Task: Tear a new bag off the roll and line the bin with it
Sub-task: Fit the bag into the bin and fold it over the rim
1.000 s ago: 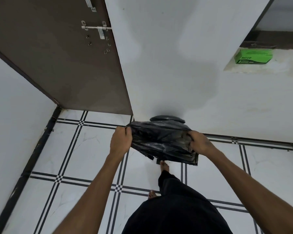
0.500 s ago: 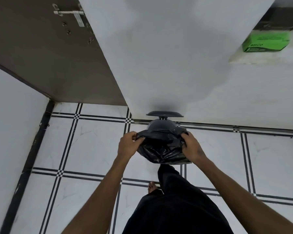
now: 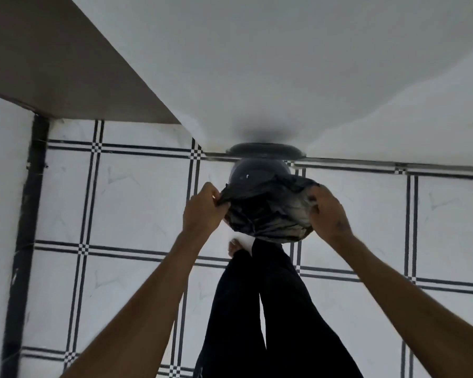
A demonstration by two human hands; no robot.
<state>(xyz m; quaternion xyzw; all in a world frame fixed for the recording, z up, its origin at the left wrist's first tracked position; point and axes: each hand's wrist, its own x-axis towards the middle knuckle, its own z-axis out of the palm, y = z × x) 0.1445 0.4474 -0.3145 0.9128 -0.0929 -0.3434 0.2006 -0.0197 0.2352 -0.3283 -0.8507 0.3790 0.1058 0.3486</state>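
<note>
A crumpled black bin bag (image 3: 271, 214) hangs between my two hands over the floor. My left hand (image 3: 204, 211) pinches its left edge and my right hand (image 3: 329, 214) grips its right edge, stretching the mouth apart. Just beyond the bag stands a dark round bin (image 3: 257, 171) against the white wall, its raised lid (image 3: 265, 151) leaning at the wall. The bag's near part covers most of the bin's opening, so I cannot tell whether it touches the rim.
White floor tiles with black checked lines (image 3: 137, 203) spread all around. A brown door (image 3: 66, 72) stands at the upper left with a black skirting strip (image 3: 25, 227) below it. My dark trouser legs (image 3: 262, 309) and a bare foot (image 3: 236, 246) are under the bag.
My view has tipped down and closer to the bin. Both hands have carried the bag lower toward the bin and spread its mouth; the green box on the ledge has left the view.
</note>
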